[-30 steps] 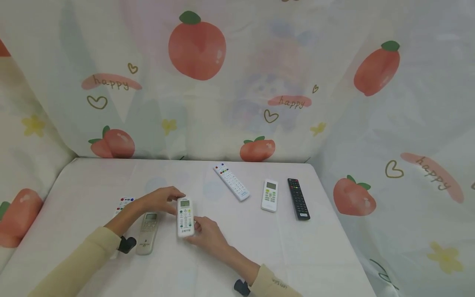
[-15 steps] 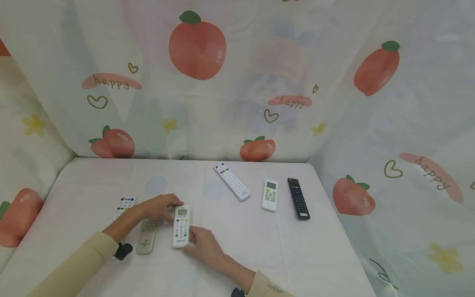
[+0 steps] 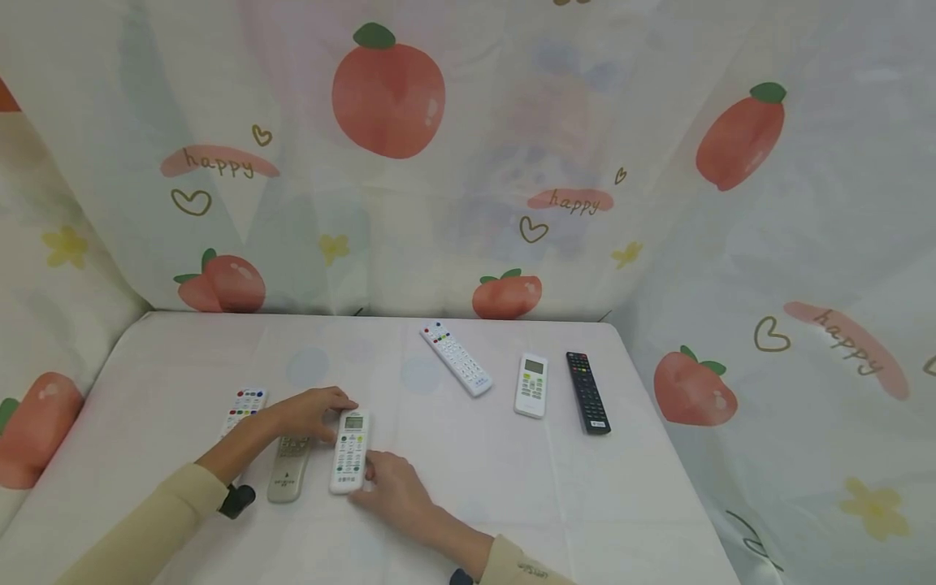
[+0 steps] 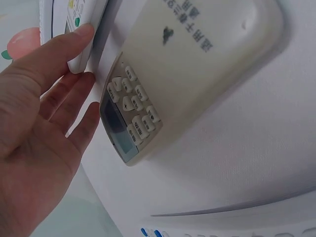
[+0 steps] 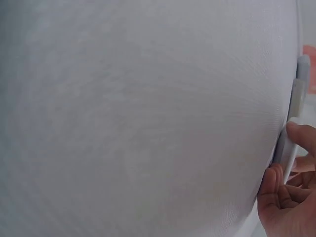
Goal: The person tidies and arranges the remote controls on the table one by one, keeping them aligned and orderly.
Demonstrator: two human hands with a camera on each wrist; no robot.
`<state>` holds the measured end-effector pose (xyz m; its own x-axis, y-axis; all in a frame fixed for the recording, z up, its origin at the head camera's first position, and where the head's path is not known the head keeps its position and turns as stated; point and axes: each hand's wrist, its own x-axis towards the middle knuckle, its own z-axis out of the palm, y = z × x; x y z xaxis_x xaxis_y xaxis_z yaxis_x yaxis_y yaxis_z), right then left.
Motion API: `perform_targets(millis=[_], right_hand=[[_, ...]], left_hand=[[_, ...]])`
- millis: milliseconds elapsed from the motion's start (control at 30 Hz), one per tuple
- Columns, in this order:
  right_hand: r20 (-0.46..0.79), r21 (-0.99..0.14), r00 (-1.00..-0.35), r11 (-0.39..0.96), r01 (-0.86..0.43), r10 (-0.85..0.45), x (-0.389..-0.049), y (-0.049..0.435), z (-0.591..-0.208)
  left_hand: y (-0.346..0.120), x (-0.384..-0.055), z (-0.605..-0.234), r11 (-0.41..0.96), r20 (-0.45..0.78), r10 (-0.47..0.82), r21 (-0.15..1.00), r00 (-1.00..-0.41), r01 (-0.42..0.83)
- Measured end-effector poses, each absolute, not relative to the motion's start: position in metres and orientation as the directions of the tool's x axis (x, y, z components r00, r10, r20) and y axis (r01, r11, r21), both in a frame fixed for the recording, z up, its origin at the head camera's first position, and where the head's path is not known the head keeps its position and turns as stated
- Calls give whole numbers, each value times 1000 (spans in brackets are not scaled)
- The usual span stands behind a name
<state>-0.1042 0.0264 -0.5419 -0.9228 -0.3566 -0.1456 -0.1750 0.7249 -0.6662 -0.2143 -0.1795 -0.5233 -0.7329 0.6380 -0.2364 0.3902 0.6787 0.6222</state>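
A white air-conditioner remote [image 3: 349, 457] with a small screen lies at the left-middle of the table. My left hand [image 3: 303, 413] pinches its top end, the thumb on its near corner in the left wrist view. At its lower right side, my right hand [image 3: 398, 494] grips the bottom end between thumb and fingers, seen also beside the remote [image 5: 285, 150] in the right wrist view. A beige remote [image 4: 192, 69] lies just left of it, its screen end partly under my left hand in the head view. Farther left is a white remote [image 3: 246, 400] with coloured buttons, partly hidden by my forearm.
Toward the back right lie a slanted white remote [image 3: 457, 357], a short white remote with a screen [image 3: 530, 388] and a black remote [image 3: 588, 393]. Fruit-printed cloth [image 3: 439, 211] hangs around the table [image 3: 497, 479].
Both hands have moved the white air-conditioner remote left and toward me, closer to the beige remote, and it now tilts slightly. The other remotes have stayed in place.
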Motion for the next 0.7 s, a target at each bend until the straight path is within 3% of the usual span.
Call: perform_targets(millis=[700], right_hand=[[-102,-621,-924,750,-230,-368,-104,20,-545]], left_hand=[[-185,-207,-517,707,-279,593,630,-755,321]])
